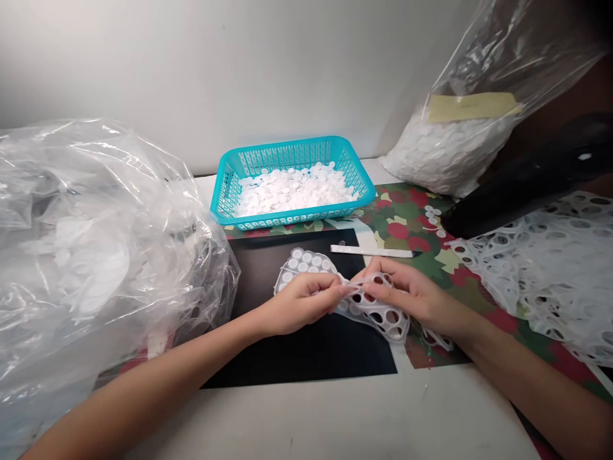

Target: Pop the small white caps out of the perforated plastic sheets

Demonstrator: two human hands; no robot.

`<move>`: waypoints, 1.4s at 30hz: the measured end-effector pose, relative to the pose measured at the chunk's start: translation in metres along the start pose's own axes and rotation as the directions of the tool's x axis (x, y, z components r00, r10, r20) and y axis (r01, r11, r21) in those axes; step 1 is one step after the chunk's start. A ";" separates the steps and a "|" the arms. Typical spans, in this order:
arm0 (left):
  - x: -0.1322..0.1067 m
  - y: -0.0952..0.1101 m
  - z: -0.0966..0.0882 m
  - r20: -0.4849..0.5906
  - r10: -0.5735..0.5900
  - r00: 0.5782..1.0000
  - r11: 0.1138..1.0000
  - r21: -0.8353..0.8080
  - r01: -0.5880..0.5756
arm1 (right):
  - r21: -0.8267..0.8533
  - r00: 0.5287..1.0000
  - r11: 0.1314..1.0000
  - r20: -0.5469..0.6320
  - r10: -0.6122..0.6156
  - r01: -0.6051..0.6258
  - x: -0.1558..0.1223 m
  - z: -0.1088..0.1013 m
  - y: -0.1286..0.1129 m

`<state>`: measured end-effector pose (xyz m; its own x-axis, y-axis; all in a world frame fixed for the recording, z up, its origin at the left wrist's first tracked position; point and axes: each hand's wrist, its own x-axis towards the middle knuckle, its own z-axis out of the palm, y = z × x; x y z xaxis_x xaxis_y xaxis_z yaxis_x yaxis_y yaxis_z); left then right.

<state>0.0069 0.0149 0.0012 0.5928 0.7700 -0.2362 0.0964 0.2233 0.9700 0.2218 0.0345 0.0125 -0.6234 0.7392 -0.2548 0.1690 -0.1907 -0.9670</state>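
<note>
Between my two hands is a white silicone sheet [306, 260] of round discs, part of it peeled into a web with open holes [390, 319]. My left hand [306, 300] pinches the sheet near its middle, thumb and fingers pressed together. Close beside it, my right hand [407, 287] grips the holed web, which hangs below its fingers. Full discs still fill the sheet's left end, over a black mat [297, 358]. A narrow white strip tool [373, 252] with a dark tip lies just beyond my hands.
A turquoise basket [292, 217] holding loose white discs [297, 191] stands against the wall. Clear plastic bags [96, 255] bulge at the left. At right are a bag of discs [445, 147], a black post [522, 179] and a pile of holed webs [555, 268].
</note>
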 end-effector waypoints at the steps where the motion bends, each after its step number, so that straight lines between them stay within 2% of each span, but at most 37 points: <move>1: 0.001 -0.002 -0.001 -0.005 -0.024 1.000 0.995 -0.096 0.023 | 0.057 0.999 0.998 -0.024 0.031 -0.030 0.001 -0.001 0.000; 5: 0.006 -0.003 -0.007 -0.002 -0.101 0.995 0.898 -0.430 0.091 | 0.169 0.989 0.981 -0.094 0.114 -0.097 0.003 -0.002 -0.002; 9: 0.006 0.001 -0.014 0.064 -0.141 0.988 0.783 -0.604 0.150 | 0.210 0.981 0.966 -0.088 0.173 -0.151 0.005 -0.004 0.000; 11: 0.005 0.002 -0.019 0.099 -0.128 0.987 0.711 -0.684 0.161 | 0.250 0.971 0.956 -0.143 0.190 -0.150 0.007 -0.008 0.003; 14: 0.003 0.003 -0.026 0.030 -0.117 0.993 0.583 -0.807 0.093 | 0.295 0.944 0.949 -0.269 0.190 -0.107 0.009 -0.015 0.006; 17: 0.002 0.005 -0.028 -0.068 -0.146 0.987 0.487 -0.873 0.012 | 0.311 0.935 0.946 -0.299 0.191 -0.094 0.011 -0.018 0.008; 20: 0.003 0.008 -0.026 -0.084 -0.149 0.985 0.443 -0.897 -0.010 | 0.314 0.929 0.944 -0.310 0.199 -0.098 0.011 -0.016 0.006; 24: 0.003 0.010 -0.023 -0.069 -0.129 0.989 0.449 -0.894 -0.004 | 0.284 0.931 0.952 -0.304 0.200 -0.111 0.011 -0.012 0.001; 29: 0.004 0.010 -0.023 -0.003 -0.090 0.996 0.489 -0.872 0.041 | 0.232 0.943 0.971 -0.302 0.137 -0.066 0.011 -0.011 0.001; 38: 0.008 0.007 -0.022 0.037 -0.117 0.992 0.635 -0.765 0.103 | 0.159 0.968 0.980 -0.204 0.148 -0.116 0.010 -0.011 0.004; 42: 0.007 0.005 -0.015 0.077 -0.168 0.983 0.771 -0.611 0.180 | 0.173 0.975 0.979 -0.175 0.134 -0.104 0.008 -0.005 0.001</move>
<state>-0.0010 0.0304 0.0034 0.6277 0.6731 -0.3910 -0.3079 0.6761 0.6694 0.2204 0.0434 0.0095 -0.4515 0.8086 -0.3773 0.0984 -0.3752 -0.9217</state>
